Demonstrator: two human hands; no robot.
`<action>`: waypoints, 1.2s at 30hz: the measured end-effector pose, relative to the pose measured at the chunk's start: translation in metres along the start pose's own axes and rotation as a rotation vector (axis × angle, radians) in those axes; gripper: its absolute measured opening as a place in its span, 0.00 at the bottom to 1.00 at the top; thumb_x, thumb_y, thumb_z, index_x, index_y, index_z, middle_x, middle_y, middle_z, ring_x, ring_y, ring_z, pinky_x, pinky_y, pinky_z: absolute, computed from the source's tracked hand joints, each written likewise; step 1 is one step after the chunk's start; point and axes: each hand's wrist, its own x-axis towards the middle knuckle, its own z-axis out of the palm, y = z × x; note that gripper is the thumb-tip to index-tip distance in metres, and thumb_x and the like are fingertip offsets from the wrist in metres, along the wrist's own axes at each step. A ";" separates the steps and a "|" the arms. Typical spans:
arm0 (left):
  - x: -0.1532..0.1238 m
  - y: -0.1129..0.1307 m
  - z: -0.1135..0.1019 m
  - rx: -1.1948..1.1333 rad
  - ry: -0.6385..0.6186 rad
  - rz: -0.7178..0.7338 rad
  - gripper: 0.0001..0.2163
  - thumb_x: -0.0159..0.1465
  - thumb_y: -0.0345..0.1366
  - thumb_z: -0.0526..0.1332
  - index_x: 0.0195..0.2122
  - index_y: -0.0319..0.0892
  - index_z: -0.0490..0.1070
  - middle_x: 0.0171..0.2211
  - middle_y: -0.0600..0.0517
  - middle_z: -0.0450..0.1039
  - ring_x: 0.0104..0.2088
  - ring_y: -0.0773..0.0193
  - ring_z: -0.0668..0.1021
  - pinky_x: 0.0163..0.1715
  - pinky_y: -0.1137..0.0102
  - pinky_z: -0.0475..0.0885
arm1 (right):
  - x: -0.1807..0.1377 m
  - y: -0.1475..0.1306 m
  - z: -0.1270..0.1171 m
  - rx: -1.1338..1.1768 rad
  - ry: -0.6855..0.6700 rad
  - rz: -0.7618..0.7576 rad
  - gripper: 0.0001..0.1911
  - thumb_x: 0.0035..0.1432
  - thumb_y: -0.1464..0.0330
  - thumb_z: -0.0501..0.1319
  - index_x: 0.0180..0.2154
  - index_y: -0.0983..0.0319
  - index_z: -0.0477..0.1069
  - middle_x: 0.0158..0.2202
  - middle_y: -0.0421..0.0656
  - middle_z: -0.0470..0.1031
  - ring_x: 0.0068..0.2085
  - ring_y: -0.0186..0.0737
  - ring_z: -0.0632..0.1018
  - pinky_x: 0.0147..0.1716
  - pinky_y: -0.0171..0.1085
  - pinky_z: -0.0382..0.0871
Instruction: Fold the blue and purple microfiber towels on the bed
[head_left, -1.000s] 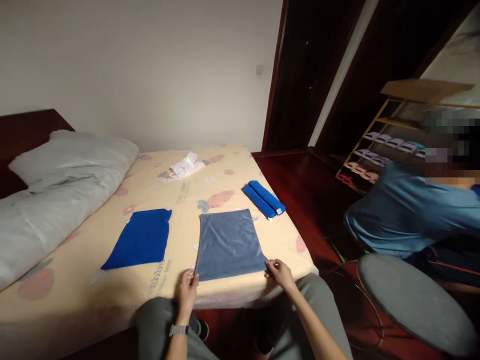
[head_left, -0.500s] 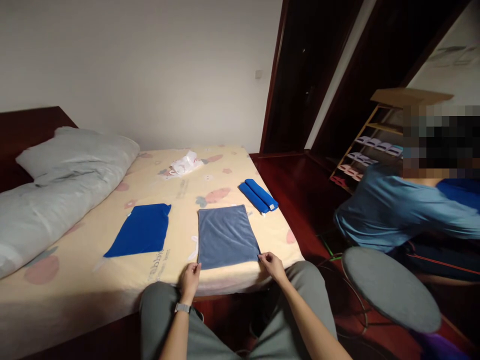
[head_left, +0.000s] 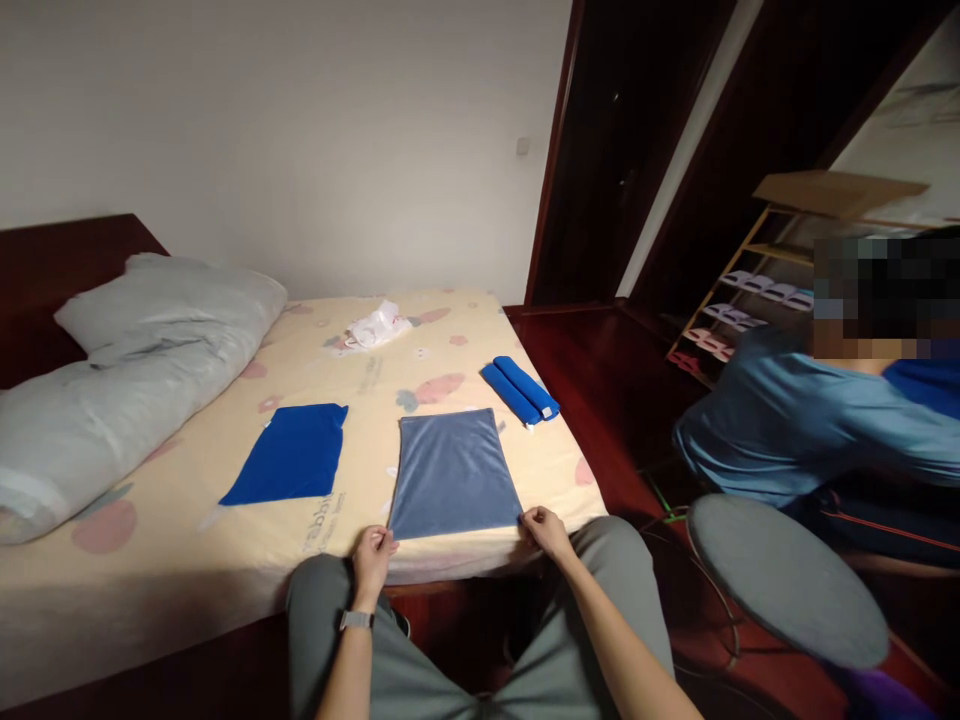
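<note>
A grey-blue cloth (head_left: 454, 475) lies spread flat on the bed (head_left: 300, 540) in front of my knees. My left hand (head_left: 373, 560) pinches its near left corner, and my right hand (head_left: 546, 530) pinches its near right corner. The near edge is stretched between the two hands. To the left lies a flat blue cloth (head_left: 289, 455), apart from my hands. Beyond the grey-blue cloth, near the bed's right edge, two rolled blue cloths (head_left: 520, 390) rest side by side, with small white tags at their near ends.
A crumpled white plastic bag (head_left: 377, 325) lies farther back on the bed, and a grey quilt (head_left: 165, 350) covers its left side. A round grey stool (head_left: 784, 575) stands at right, near a person in a blue shirt (head_left: 787, 410). Behind is a shoe rack (head_left: 739, 285).
My left hand has drawn the cloth's near left corner slightly outward to the left, smoothing the creases. My right hand keeps its corner. The view has shifted slightly.
</note>
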 end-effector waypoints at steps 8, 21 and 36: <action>-0.008 0.015 -0.010 0.414 -0.060 0.400 0.15 0.62 0.36 0.55 0.48 0.43 0.73 0.45 0.44 0.74 0.42 0.56 0.80 0.48 0.58 0.75 | -0.015 -0.012 -0.014 -0.278 0.062 -0.343 0.10 0.57 0.65 0.59 0.42 0.56 0.69 0.37 0.42 0.77 0.39 0.42 0.78 0.42 0.37 0.70; -0.009 0.027 -0.003 0.415 -0.038 0.401 0.12 0.64 0.38 0.55 0.43 0.43 0.75 0.40 0.46 0.75 0.36 0.59 0.78 0.40 0.65 0.76 | -0.009 -0.007 -0.005 -0.160 -0.018 -0.447 0.11 0.56 0.67 0.57 0.40 0.61 0.74 0.39 0.45 0.75 0.37 0.42 0.76 0.43 0.39 0.70; -0.025 0.043 -0.031 0.631 -0.313 0.378 0.14 0.61 0.31 0.54 0.43 0.48 0.77 0.40 0.49 0.77 0.35 0.60 0.79 0.42 0.66 0.74 | -0.027 -0.015 -0.022 -0.279 -0.182 -0.403 0.13 0.47 0.75 0.56 0.35 0.59 0.73 0.37 0.43 0.73 0.38 0.39 0.75 0.43 0.35 0.67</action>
